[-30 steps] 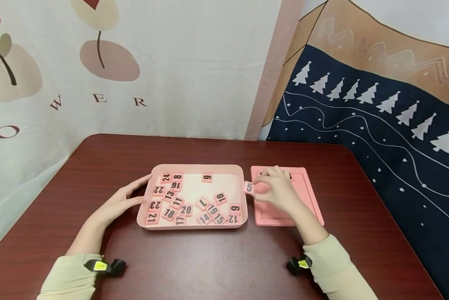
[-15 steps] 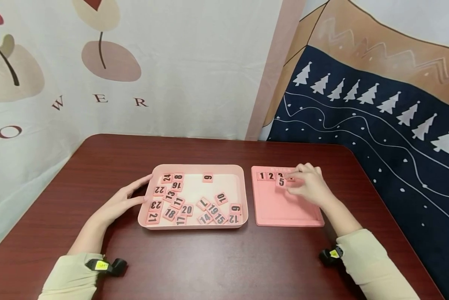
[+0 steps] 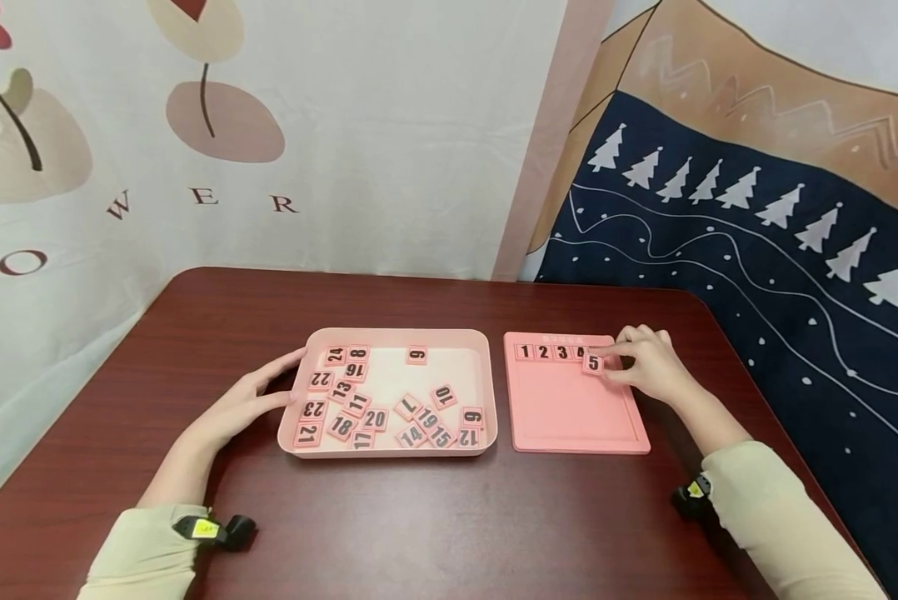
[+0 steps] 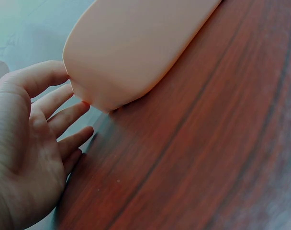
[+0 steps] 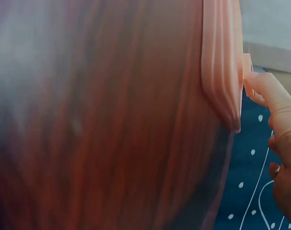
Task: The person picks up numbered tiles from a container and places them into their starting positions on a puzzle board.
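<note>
My right hand (image 3: 650, 364) pinches a pink-edged number tile marked 5 (image 3: 593, 364) between thumb and fingertips. It holds the tile over the upper right of a pink square board (image 3: 572, 412), just below the tile marked 4 (image 3: 579, 352). Tiles 1 (image 3: 524, 352), 2 and 3 lie in the top row to its left. In the right wrist view the pinched tile (image 5: 247, 64) shows edge-on beside the board's rim (image 5: 222, 57). My left hand (image 3: 241, 410) touches the left side of a pale pink tray (image 3: 389, 337), its fingers loosely extended; the left wrist view shows fingertips at the tray wall (image 4: 121, 52).
Several loose number tiles lie scattered inside the tray, such as 20 (image 3: 375, 419) and 10 (image 3: 443, 396), some turned sideways or upside down. Tray and board stand side by side on a dark wooden table (image 3: 419, 525). A patterned cloth (image 3: 389, 167) hangs behind.
My right hand has carried tile 5 from the tray's right edge across the board to its upper right, uncovering the top row. The left hand has stayed at the tray.
</note>
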Demonstrator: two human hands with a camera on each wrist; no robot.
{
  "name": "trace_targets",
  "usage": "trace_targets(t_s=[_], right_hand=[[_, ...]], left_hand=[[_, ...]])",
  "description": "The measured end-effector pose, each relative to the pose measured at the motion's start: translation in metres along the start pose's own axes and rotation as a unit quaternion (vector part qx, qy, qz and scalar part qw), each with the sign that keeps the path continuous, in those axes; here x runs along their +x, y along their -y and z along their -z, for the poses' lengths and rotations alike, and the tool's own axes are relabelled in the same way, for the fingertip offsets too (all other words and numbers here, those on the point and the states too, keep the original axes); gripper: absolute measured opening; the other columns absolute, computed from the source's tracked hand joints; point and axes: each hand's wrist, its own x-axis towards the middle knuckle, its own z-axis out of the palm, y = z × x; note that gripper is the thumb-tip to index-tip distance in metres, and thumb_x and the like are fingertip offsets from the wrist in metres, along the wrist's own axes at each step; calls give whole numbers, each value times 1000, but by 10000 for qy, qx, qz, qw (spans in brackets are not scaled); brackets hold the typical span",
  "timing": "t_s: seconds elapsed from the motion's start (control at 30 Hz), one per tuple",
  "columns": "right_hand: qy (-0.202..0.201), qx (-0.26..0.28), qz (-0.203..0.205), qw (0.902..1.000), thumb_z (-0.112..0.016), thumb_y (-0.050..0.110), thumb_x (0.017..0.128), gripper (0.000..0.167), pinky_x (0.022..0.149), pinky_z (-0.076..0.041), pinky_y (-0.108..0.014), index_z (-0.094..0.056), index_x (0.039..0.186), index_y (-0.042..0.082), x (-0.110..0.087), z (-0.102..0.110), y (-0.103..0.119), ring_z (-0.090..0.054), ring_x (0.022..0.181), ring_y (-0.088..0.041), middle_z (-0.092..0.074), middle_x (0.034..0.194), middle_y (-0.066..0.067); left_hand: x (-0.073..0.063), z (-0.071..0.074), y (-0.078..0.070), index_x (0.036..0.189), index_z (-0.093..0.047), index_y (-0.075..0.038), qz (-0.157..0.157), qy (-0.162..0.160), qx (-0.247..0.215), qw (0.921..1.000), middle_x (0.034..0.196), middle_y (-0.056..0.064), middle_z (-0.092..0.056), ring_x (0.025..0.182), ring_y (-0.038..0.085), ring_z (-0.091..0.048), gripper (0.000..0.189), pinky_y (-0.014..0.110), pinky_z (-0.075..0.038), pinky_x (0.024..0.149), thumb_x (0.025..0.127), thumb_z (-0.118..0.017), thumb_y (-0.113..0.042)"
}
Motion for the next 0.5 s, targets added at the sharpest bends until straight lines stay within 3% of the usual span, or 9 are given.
trace_targets(t_s=[0.5], right_hand=[[-2, -121, 123, 9999, -86, 16, 69, 28, 69, -24, -41, -77, 95, 8, 7, 4, -18, -43, 78, -20, -49, 80, -3]], left_hand=[[0, 0, 1, 150, -34, -13, 16, 25, 16, 10000, 152, 11, -31, 134, 1, -23, 63, 9, -21, 97, 94, -62, -13]])
